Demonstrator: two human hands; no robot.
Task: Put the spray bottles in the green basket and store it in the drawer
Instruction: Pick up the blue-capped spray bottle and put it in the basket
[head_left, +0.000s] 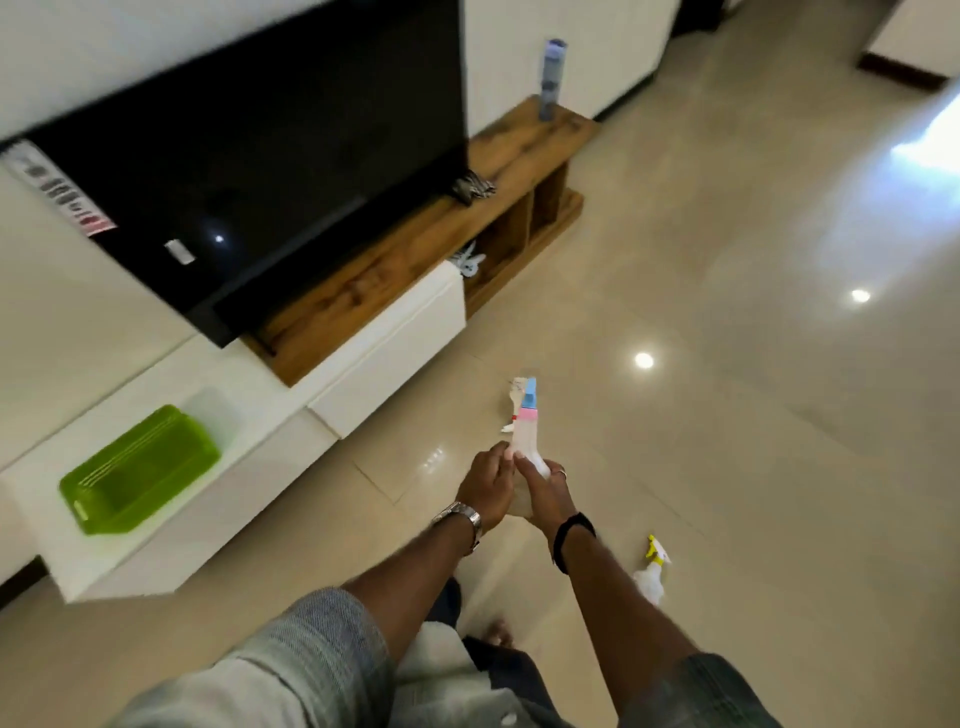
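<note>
Head view: a white spray bottle with a pink-and-blue top (524, 436) is held upright in both hands above the floor, well to the right of the green basket (140, 475). The left hand (485, 488) and right hand (545, 491) wrap its lower body, fingers curled closed around it, both forearms reaching forward. Another spray bottle (652, 574) lies on the floor, further right of the basket. To place it well, I judge the bottle should travel left and be lowered flat inside the basket.
</note>
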